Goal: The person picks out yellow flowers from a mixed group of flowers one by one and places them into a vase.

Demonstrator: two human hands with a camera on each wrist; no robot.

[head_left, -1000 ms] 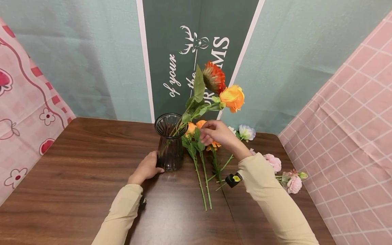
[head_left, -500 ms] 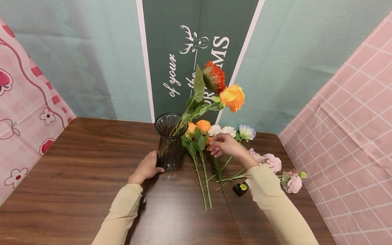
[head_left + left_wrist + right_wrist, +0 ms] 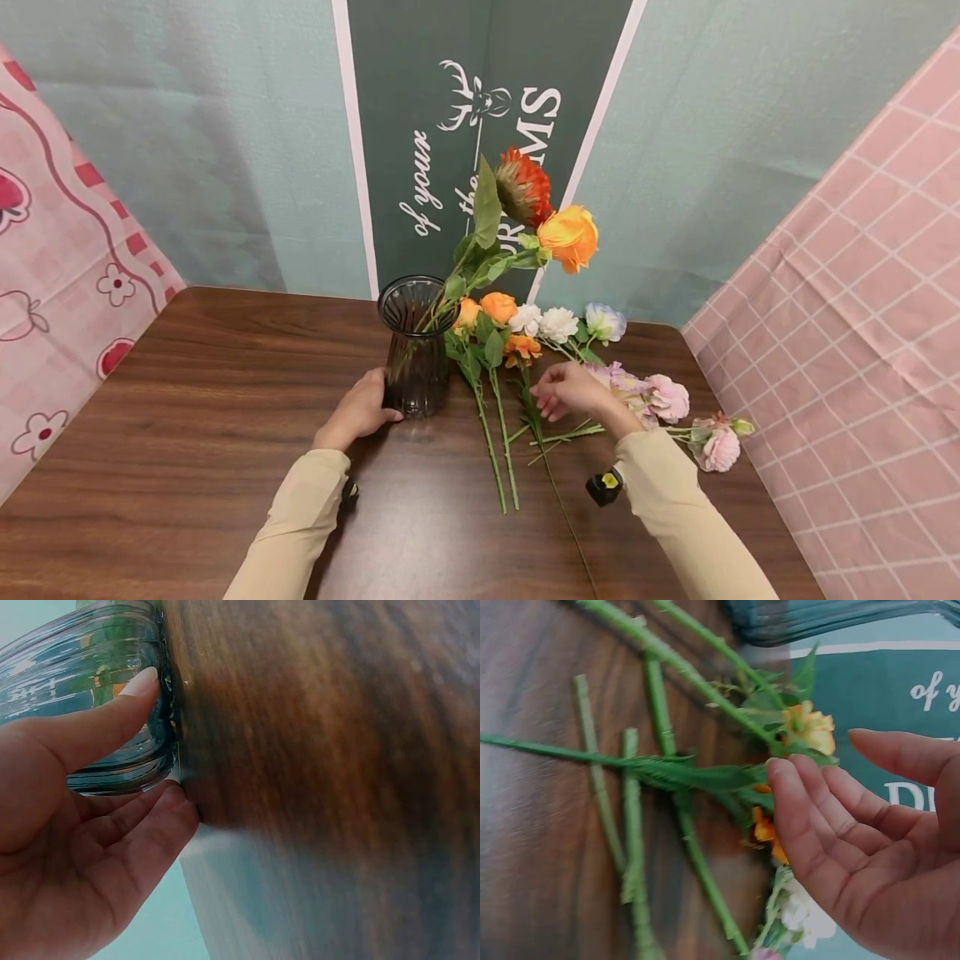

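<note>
Now gripping a smoky ribbed glass vase (image 3: 417, 371), upright on a brown wooden table (image 3: 262, 375), with the left hand (image 3: 362, 406); holding nothing in the relaxed right hand (image 3: 570, 390), near a long-stemmed orange flower (image 3: 523, 347). Might tip the vase by letting go, given an outward-leaning yellow-orange rose (image 3: 570, 239).

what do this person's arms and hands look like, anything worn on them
Both arms wear plain beige sleeves: left sleeve, right sleeve. By the right cuff sits a small black box with a yellow mark; by the left cuff, a dark piece shows, mostly hidden. The left hand and right hand are bare, with no gloves or rings visible.
</note>
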